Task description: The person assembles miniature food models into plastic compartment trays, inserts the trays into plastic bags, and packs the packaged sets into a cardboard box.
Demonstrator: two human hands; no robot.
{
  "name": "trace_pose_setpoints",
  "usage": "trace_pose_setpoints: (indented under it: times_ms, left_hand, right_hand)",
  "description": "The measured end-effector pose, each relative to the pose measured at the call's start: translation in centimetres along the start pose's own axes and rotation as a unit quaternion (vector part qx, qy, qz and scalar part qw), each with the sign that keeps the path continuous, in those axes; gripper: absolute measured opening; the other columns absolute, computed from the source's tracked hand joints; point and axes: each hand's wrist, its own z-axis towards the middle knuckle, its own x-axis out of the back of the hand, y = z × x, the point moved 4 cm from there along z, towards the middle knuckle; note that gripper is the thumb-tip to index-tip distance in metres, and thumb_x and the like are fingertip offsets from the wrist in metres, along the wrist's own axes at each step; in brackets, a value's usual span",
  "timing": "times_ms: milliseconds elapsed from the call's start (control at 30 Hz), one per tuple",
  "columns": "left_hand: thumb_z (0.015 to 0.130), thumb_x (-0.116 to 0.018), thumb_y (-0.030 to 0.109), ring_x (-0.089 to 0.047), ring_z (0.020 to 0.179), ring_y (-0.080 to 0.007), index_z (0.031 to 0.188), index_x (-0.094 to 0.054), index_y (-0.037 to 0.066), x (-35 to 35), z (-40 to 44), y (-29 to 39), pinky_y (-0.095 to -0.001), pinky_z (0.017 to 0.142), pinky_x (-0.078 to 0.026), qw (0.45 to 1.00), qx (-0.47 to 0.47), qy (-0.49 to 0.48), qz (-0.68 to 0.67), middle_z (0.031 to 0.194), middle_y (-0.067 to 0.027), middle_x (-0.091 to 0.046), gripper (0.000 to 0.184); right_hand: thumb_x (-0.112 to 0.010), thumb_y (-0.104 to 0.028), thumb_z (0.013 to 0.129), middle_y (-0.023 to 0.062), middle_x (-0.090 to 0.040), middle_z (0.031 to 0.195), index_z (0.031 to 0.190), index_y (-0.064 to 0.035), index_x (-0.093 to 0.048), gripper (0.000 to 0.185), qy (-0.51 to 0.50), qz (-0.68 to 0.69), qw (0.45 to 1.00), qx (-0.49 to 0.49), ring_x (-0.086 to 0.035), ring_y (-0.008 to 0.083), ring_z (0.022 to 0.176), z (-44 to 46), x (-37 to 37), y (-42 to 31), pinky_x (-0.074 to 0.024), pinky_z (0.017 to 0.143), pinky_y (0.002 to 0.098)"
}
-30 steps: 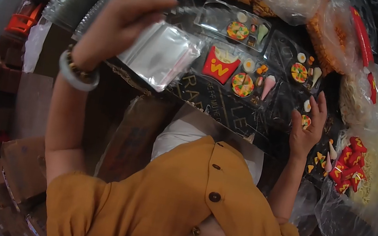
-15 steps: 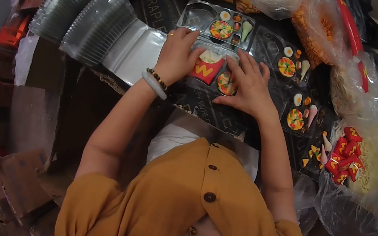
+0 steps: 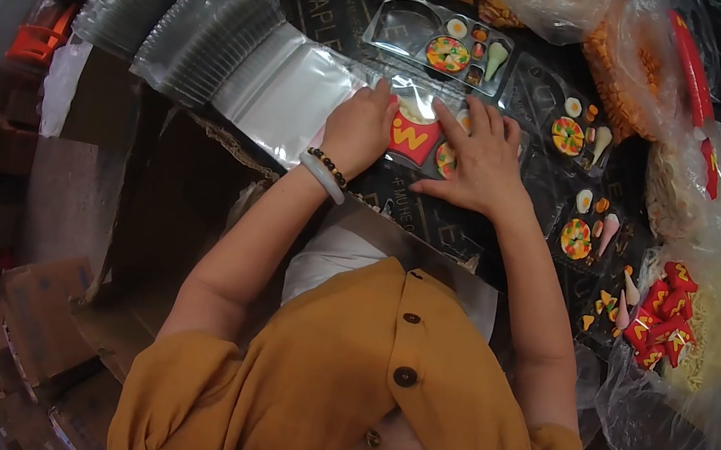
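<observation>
My left hand [image 3: 359,133] rests at the left edge of a clear tray, its fingers bent and close together; whether it pinches the tray's edge is hidden. My right hand [image 3: 478,162] lies spread over the right part of the same tray, thumb and fingers apart. Between them a red fries-box piece [image 3: 412,141] with a yellow mark shows under clear plastic. A round pizza piece [image 3: 445,159] is partly covered by my right hand. Behind, another clear tray [image 3: 405,28] holds a pizza, an egg and a green cone.
Stacked clear lids [image 3: 211,35] and flat clear bags [image 3: 291,97] lie at the left. More filled pieces [image 3: 576,239] sit at the right, beside red fries boxes [image 3: 667,318] in plastic. Bags of orange pieces [image 3: 634,71] stand at the back right. Cardboard boxes [image 3: 49,320] are lower left.
My left hand came from above the clear bags down to the tray's left edge. My right hand moved left from the right-hand pieces onto the tray.
</observation>
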Motion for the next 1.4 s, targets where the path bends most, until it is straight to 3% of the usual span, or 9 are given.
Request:
trace_pose_setpoints:
  times_ms: [167,233,400,567,800,900,1133,1233,1400]
  left_hand:
    - [0.081,-0.057,0.01,-0.051,0.105,-0.0392,0.118,-0.048,-0.004,2.1,-1.8,-0.2,-0.0408,0.086,-0.043,0.997,-0.066,0.005,0.048,0.11,-0.0252,-0.054,0.041]
    - [0.076,-0.056,0.004,-0.047,0.109,-0.0439,0.118,-0.046,-0.008,3.5,-3.7,-0.5,-0.0417,0.092,-0.041,0.969,-0.106,0.124,0.184,0.116,-0.0263,-0.051,0.045]
    - [0.073,-0.056,0.001,-0.049,0.109,-0.0432,0.111,-0.048,-0.011,3.1,-5.2,-3.4,-0.0413,0.093,-0.041,0.966,-0.048,0.016,0.255,0.116,-0.0286,-0.051,0.041]
    - [0.075,-0.06,0.003,-0.063,0.071,-0.0283,0.074,-0.062,-0.004,5.5,-3.6,-3.7,-0.0359,0.066,-0.049,0.983,-0.006,-0.001,0.185,0.075,-0.0172,-0.064,0.008]
    - [0.07,-0.076,0.015,-0.062,0.069,-0.0141,0.073,-0.067,-0.003,7.2,-2.4,-9.3,-0.0264,0.062,-0.047,0.925,0.247,-0.008,-0.288,0.075,-0.0116,-0.067,0.021]
    - [0.07,-0.077,0.013,-0.061,0.069,-0.0139,0.073,-0.067,-0.004,6.6,-2.6,-9.1,-0.0266,0.063,-0.048,0.921,0.142,0.06,-0.357,0.08,-0.0114,-0.067,0.02]
    - [0.074,-0.073,0.012,-0.061,0.072,-0.013,0.075,-0.064,-0.005,6.4,-2.1,-8.7,-0.0266,0.064,-0.048,0.964,0.154,0.056,-0.208,0.081,-0.0102,-0.067,0.02]
    - [0.078,-0.068,0.012,-0.064,0.07,-0.0214,0.089,-0.061,-0.003,6.2,-2.1,-8.9,-0.0299,0.062,-0.048,0.953,0.14,0.073,-0.26,0.079,-0.014,-0.066,0.02]
    - [0.086,-0.052,0.004,-0.061,0.088,-0.0387,0.115,-0.05,0.003,6.3,-2.6,-7.2,-0.0385,0.076,-0.048,0.997,0.052,0.049,-0.038,0.104,-0.0226,-0.061,0.029]
  right_hand:
    - [-0.07,-0.06,0.057,0.0215,-0.037,0.131,0.136,-0.0256,-0.039,0.092,0.02,0.0,1.0,0.005,-0.033,0.0367,0.123,1.0,-1.3,-0.9,-0.019,0.102,0.0487]
    - [-0.071,-0.06,0.057,0.0213,-0.037,0.131,0.136,-0.0253,-0.039,0.092,0.023,0.006,1.0,0.006,-0.032,0.0369,0.124,0.9,-1.1,-1.0,-0.0188,0.102,0.0491]
    - [-0.072,-0.057,0.058,0.0211,-0.036,0.132,0.136,-0.0227,-0.039,0.091,0.016,0.013,1.0,0.001,-0.03,0.0361,0.126,0.8,-0.8,-1.1,-0.0181,0.103,0.0477]
    - [-0.072,-0.057,0.058,0.0211,-0.036,0.133,0.136,-0.0218,-0.04,0.091,0.024,0.004,1.0,0.001,-0.031,0.0367,0.126,0.8,-0.9,-1.0,-0.0182,0.103,0.0483]
    - [-0.07,-0.061,0.058,0.0215,-0.035,0.135,0.136,-0.0243,-0.039,0.091,0.02,0.003,1.0,-0.005,-0.029,0.037,0.128,0.8,-1.3,-0.8,-0.0167,0.103,0.0508]
    - [-0.07,-0.061,0.059,0.0215,-0.034,0.135,0.136,-0.0244,-0.039,0.091,0.014,0.007,1.0,-0.005,-0.028,0.037,0.128,0.7,-1.4,-0.7,-0.0158,0.104,0.0505]
    - [-0.069,-0.062,0.058,0.0221,-0.034,0.136,0.135,-0.0246,-0.04,0.091,0.01,0.003,1.0,-0.006,-0.029,0.0376,0.128,0.8,-1.3,-0.8,-0.0155,0.104,0.05]
    - [-0.069,-0.062,0.058,0.0221,-0.034,0.136,0.135,-0.0244,-0.04,0.09,0.011,0.004,1.0,-0.007,-0.029,0.0375,0.128,0.8,-1.4,-0.7,-0.0158,0.104,0.0497]
    - [-0.071,-0.058,0.058,0.02,-0.035,0.135,0.136,-0.0232,-0.039,0.091,0.001,-0.013,1.0,-0.012,-0.029,0.035,0.128,0.8,-1.1,-1.0,-0.0174,0.104,0.0476]
